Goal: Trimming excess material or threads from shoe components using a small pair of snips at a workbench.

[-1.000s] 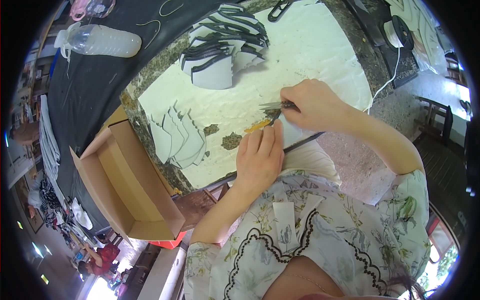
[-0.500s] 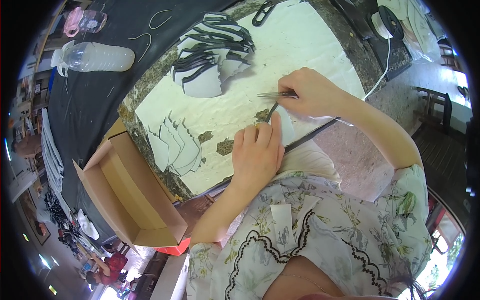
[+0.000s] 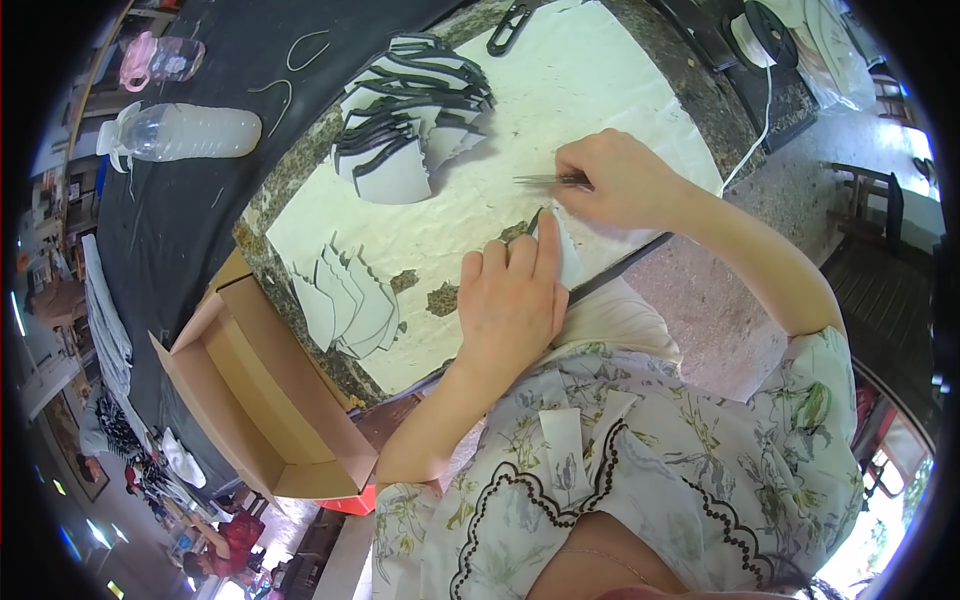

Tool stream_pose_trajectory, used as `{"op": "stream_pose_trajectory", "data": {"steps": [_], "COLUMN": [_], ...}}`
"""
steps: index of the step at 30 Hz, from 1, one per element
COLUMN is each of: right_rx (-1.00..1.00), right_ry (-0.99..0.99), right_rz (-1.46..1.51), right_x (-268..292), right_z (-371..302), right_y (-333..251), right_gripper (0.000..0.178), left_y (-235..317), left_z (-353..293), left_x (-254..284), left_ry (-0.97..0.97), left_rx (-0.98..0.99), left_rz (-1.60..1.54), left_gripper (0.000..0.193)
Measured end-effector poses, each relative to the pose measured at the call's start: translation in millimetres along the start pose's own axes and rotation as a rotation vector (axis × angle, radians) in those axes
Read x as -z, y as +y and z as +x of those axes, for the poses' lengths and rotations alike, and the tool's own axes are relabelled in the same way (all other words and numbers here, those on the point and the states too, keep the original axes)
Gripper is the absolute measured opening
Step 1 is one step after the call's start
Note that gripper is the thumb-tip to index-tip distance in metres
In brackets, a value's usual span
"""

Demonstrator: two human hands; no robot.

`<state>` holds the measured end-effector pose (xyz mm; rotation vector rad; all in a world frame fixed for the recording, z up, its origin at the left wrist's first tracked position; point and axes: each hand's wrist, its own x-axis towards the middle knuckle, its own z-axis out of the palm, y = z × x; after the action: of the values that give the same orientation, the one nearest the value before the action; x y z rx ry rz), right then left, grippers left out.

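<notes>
My left hand lies over a white piece with a dark strip at its edge, near the front edge of the work board. The index finger is stretched along the strip, and the other fingers rest bent and slightly apart. My right hand is closed around a slim pointed metal tool, tweezers or small scissors; I cannot tell which. Its points face left, above and apart from the white piece. Toward the far left, a stack of black-edged white pieces fans out. Plain white pieces overlap at the near left.
White paper covers the stone-like board. At its far edge lies a black thread snipper. A cardboard box stands at the left, below a bottle and a pink-lidded cup on dark cloth. A spool trails white cord at the right.
My right hand and its tool have drawn slightly up, away from the strip under my left fingertip. My left hand stays on the piece. The whole view has shifted slightly.
</notes>
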<state>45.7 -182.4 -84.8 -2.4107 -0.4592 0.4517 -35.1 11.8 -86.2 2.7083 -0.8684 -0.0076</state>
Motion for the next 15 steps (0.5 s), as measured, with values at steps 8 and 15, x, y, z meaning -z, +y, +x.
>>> {"op": "stream_pose_trajectory", "data": {"steps": [8, 15], "right_rx": [-0.066, -0.217], "right_ry": [0.32, 0.324], "right_rz": [-0.267, -0.128], "right_x": [40, -21], "right_z": [-17, -90], "right_y": [-11, -45], "right_gripper": [0.035, 0.022], "left_y": [1, 2], "left_z": [7, -16], "left_x": [-6, -24], "left_ry": [-0.016, 0.275], "left_rx": [0.02, 0.051], "left_rz": [0.068, 0.034], "left_gripper": [0.058, 0.042]}}
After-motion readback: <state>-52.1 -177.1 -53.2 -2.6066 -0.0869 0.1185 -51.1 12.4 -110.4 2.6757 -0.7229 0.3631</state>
